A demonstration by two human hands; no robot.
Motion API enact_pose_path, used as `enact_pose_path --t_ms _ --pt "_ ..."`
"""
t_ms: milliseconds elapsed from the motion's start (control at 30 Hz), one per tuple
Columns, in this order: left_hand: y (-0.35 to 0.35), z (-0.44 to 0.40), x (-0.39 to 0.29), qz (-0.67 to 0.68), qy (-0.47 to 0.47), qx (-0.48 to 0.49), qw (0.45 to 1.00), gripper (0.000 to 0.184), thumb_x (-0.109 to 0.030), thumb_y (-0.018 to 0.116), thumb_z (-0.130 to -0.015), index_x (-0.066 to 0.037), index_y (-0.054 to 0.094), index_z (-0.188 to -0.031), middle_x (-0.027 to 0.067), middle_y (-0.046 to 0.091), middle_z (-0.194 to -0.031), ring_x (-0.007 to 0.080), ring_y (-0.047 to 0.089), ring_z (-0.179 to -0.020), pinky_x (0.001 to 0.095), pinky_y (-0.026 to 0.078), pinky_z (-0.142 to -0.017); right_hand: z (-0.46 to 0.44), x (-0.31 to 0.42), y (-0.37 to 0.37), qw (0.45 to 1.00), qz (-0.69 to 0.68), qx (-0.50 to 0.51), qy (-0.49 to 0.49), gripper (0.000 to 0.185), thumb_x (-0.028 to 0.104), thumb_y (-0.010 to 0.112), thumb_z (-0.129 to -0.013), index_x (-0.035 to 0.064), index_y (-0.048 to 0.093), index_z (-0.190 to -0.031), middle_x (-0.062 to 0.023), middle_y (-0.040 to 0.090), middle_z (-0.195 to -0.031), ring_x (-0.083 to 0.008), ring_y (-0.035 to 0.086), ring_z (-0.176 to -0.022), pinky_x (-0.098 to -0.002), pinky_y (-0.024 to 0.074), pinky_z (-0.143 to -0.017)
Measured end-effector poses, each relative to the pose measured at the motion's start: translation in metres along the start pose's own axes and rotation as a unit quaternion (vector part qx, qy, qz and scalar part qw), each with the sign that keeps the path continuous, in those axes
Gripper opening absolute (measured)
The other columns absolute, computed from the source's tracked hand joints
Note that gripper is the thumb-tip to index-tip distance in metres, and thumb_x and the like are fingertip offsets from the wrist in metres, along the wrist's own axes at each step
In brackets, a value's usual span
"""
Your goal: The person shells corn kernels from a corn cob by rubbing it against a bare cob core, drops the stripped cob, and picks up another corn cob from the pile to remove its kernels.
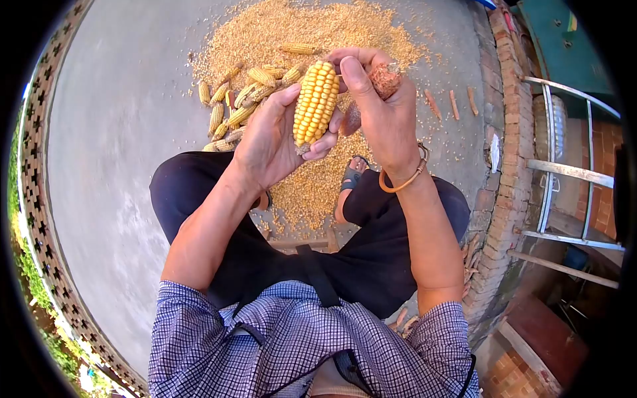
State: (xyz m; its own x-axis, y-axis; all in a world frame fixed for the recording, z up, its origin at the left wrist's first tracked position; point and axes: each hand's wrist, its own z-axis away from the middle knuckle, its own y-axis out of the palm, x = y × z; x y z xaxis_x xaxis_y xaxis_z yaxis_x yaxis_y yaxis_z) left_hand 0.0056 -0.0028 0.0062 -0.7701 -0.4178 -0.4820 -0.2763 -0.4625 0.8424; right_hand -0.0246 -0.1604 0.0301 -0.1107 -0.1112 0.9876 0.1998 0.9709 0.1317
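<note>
My left hand (265, 136) is wrapped round an ear of corn (316, 105) covered in yellow kernels, held nearly upright over my lap. Close to its right side, my right hand (386, 123) is closed round a reddish stripped corncob (385, 81), whose rough end sticks out beside the thumb. More of a reddish cob shows under the palm. The right fingertips are partly hidden behind the ear, so whether they touch it I cannot tell. Beyond the left hand lies a heap of unshelled corn ears (262, 76).
Loose kernels (292, 26) spread over the concrete floor ahead, with more between my feet. Several bare cobs (432, 104) lie at the right. A low brick edge (514, 132) and a metal railing (570, 171) border the right side; a perforated brick wall (48, 199) curves along the left.
</note>
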Motion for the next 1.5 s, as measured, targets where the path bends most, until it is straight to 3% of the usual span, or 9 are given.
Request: enact_pose_path --t_ms 400,600,700,800,900,1033,1300,1400,1500 --pt "-0.003 0.005 0.005 -0.184 0.106 -0.041 0.976 0.054 -0.038 0.064 -0.094 0.000 0.047 -0.128 0.0053 0.055 -0.097 0.0093 0.052 -0.064 0.0230 0.043 -0.050 -0.002 -0.005 0.003 1.000 -0.001 0.019 0.023 0.030 0.028 0.065 -0.096 0.0003 0.063 -0.107 -0.0039 0.068 -0.089 -0.0026 0.053 -0.052 -0.0178 0.0402 -0.042" --pt "-0.009 0.011 -0.004 -0.266 0.107 -0.041 0.957 0.045 -0.026 0.074 -0.089 0.000 0.053 -0.120 0.0031 0.057 -0.094 0.0054 0.053 -0.073 0.0204 0.042 -0.053 0.002 0.000 0.002 0.998 0.040 0.043 0.023 0.030 0.026 0.051 -0.103 0.0001 0.062 -0.112 -0.0066 0.067 -0.106 -0.0102 0.060 -0.096 -0.0242 0.0520 -0.078" --pt "-0.004 0.013 -0.001 -0.404 0.163 -0.098 0.895 0.043 -0.021 0.078 -0.085 0.000 0.057 -0.116 0.0015 0.059 -0.093 0.0079 0.056 -0.074 0.0226 0.045 -0.059 0.001 -0.003 0.004 0.999 0.018 0.041 -0.003 0.029 0.027 0.058 -0.100 0.0007 0.062 -0.110 -0.0046 0.068 -0.099 -0.0041 0.056 -0.070 -0.0190 0.0449 -0.056" --pt "-0.004 0.014 -0.001 -0.472 0.191 -0.114 0.853 0.046 -0.022 0.077 -0.085 -0.001 0.057 -0.121 0.0015 0.057 -0.092 0.0049 0.054 -0.077 0.0213 0.046 -0.063 0.002 -0.005 0.005 0.999 0.010 0.046 -0.021 0.027 0.026 0.063 -0.097 0.0018 0.062 -0.109 -0.0029 0.067 -0.096 -0.0024 0.057 -0.062 -0.0176 0.0452 -0.051" --pt "-0.009 0.012 0.002 -0.562 0.267 -0.117 0.774 0.045 -0.019 0.078 -0.084 -0.001 0.057 -0.119 0.0024 0.059 -0.093 0.0091 0.057 -0.088 0.0256 0.049 -0.077 0.003 -0.009 0.010 0.998 0.015 0.037 -0.055 0.023 0.022 0.066 -0.095 0.0025 0.063 -0.107 -0.0024 0.066 -0.097 -0.0061 0.059 -0.075 -0.0226 0.0496 -0.063" --pt "-0.006 0.014 -0.005 -0.573 0.212 -0.091 0.786 0.043 -0.016 0.077 -0.082 0.002 0.058 -0.115 0.0072 0.063 -0.097 0.0134 0.059 -0.096 0.0310 0.048 -0.086 0.002 -0.013 0.012 0.975 0.145 0.041 -0.161 0.023 0.019 0.073 -0.088 0.0028 0.064 -0.101 -0.0049 0.065 -0.094 -0.0154 0.061 -0.084 -0.0315 0.0498 -0.074" --pt "-0.016 0.007 0.012 -0.568 0.248 -0.066 0.782 0.037 -0.011 0.074 -0.077 0.005 0.058 -0.107 0.0205 0.067 -0.093 0.0268 0.068 -0.090 0.0378 0.051 -0.079 0.008 -0.024 0.026 0.879 0.400 -0.019 -0.259 0.018 0.010 0.072 -0.083 0.0034 0.057 -0.075 -0.0112 0.054 -0.068 -0.0302 0.055 -0.063 -0.0397 0.0425 -0.058" --pt "-0.008 0.011 0.008 -0.720 0.163 -0.083 0.669 0.032 -0.009 0.072 -0.077 0.005 0.055 -0.100 0.0248 0.065 -0.087 0.0396 0.066 -0.085 0.0424 0.051 -0.075 0.008 -0.024 0.026 0.869 0.435 -0.060 -0.226 0.023 0.014 0.068 -0.086 0.0050 0.052 -0.072 -0.0116 0.051 -0.062 -0.0331 0.054 -0.058 -0.0437 0.0417 -0.055" --pt "-0.017 0.006 0.021 -0.700 0.194 -0.099 0.680 0.037 -0.006 0.075 -0.073 0.003 0.055 -0.103 0.0233 0.064 -0.085 0.0340 0.065 -0.078 0.0398 0.050 -0.074 0.004 -0.026 0.020 0.871 0.441 -0.049 -0.211 0.025 0.016 0.068 -0.088 0.0037 0.054 -0.072 -0.0121 0.053 -0.062 -0.0278 0.057 -0.056 -0.0410 0.0418 -0.053"
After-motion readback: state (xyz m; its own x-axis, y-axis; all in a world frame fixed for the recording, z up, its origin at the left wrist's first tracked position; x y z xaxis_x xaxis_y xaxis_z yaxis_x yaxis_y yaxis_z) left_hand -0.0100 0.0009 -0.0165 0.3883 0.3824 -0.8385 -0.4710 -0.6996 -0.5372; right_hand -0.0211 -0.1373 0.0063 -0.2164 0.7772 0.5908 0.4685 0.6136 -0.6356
